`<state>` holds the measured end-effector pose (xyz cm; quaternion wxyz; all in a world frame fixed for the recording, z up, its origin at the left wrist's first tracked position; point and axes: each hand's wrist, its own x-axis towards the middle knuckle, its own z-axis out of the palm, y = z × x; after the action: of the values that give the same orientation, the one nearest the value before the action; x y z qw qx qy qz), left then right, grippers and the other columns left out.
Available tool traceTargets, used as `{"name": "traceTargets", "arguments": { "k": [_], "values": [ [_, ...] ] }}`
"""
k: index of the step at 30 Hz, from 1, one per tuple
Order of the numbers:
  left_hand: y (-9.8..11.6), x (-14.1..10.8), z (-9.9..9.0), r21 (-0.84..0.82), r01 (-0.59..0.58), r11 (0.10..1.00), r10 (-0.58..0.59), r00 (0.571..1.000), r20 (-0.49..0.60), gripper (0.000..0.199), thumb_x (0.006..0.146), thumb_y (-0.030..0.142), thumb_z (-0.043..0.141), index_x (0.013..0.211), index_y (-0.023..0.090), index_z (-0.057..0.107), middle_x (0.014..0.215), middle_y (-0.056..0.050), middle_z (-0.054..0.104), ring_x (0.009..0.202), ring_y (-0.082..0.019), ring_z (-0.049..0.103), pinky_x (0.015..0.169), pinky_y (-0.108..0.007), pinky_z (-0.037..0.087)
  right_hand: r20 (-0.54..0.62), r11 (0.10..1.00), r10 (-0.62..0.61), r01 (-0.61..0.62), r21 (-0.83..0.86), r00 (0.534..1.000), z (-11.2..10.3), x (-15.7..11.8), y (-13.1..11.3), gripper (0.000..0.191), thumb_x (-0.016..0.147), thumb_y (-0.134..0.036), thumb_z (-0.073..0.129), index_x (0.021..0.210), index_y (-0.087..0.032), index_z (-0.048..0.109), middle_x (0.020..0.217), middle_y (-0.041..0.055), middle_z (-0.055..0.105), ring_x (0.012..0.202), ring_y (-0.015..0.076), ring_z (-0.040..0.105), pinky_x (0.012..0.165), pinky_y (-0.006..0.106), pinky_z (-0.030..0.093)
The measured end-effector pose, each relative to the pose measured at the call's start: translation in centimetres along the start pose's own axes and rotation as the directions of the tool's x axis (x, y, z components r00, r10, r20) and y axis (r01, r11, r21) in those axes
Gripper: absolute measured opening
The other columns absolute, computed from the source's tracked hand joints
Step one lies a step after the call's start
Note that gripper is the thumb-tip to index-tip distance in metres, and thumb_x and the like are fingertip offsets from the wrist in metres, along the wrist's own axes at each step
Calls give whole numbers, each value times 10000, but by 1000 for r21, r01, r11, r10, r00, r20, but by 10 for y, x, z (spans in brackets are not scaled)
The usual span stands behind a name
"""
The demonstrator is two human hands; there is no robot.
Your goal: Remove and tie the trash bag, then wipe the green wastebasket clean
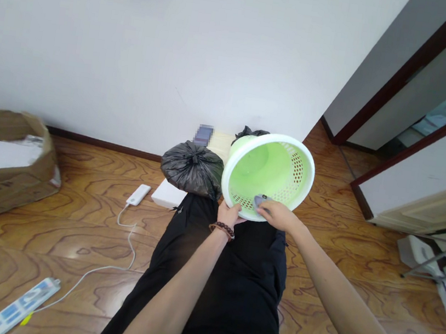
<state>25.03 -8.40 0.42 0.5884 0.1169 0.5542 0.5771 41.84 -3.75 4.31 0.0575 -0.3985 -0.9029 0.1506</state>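
Observation:
A light green plastic wastebasket [262, 167] with a white rim and perforated sides is tilted over my lap, its mouth facing me. My left hand [229, 215], with a beaded bracelet at the wrist, is closed on the near left part of the rim. Inside the near right part of the opening is my right hand [276, 214]. Its fingers are closed on a small grey object [260, 200] with a dark spot, held against the inner wall; its kind is unclear. A tied black garbage bag [193, 168] lies just left of the wastebasket.
More black plastic [252, 132] shows behind the wastebasket. On the floor at left are a white box [167, 195], a power bank [138, 195] with a cable, and a power strip [23, 307]. A cardboard box [8, 189] stands far left; a metal rack [443, 256] is at right.

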Motion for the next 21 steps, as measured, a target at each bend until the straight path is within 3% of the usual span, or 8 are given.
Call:
{"name": "traceTargets", "arguments": {
  "k": [5, 9, 14, 18, 21],
  "values": [
    [-3, 3, 0, 11, -4, 1000, 4, 1000, 11, 388, 638, 8, 578, 999, 146, 542, 962, -88, 662, 785, -206, 662, 661, -362, 566, -167, 979, 196, -203, -22, 966, 12, -1, 17, 362, 929, -328, 331, 1145, -126, 539, 1098, 115, 602, 1017, 188, 529, 887, 294, 371],
    [-5, 6, -1, 33, -20, 999, 20, 1000, 18, 379, 635, 16, 586, 988, 147, 543, 957, -89, 660, 748, -192, 663, 655, -358, 563, -97, 948, 283, -293, -123, 954, 21, 8, 19, 418, 913, -370, 369, 1252, -151, 478, 1187, 132, 550, 1102, 225, 468, 916, 329, 333],
    [-8, 8, -3, 108, -45, 993, 44, 999, 18, 351, 629, 30, 583, 953, 163, 552, 945, -71, 653, 713, -186, 662, 638, -368, 563, -72, 905, 366, -373, -203, 928, 31, 19, 10, 340, 882, -417, 425, 1129, -237, 574, 1178, 112, 517, 1096, 261, 430, 882, 384, 324],
    [-8, 9, -3, 136, -60, 989, 59, 998, 15, 354, 628, 28, 591, 956, 158, 560, 926, -70, 657, 706, -183, 662, 635, -356, 562, -94, 914, 395, -401, -64, 914, 32, 26, 12, 244, 881, -336, 430, 987, -182, 585, 1042, 103, 578, 973, 206, 505, 808, 308, 352],
    [-8, 9, -2, 139, -58, 989, 56, 998, 19, 368, 627, 24, 599, 971, 150, 561, 923, -77, 660, 702, -182, 660, 630, -346, 562, -130, 903, 428, -418, 95, 895, 30, 28, 18, 227, 900, -285, 370, 1024, -165, 518, 862, 71, 631, 795, 170, 563, 699, 256, 364]
  ]
}}
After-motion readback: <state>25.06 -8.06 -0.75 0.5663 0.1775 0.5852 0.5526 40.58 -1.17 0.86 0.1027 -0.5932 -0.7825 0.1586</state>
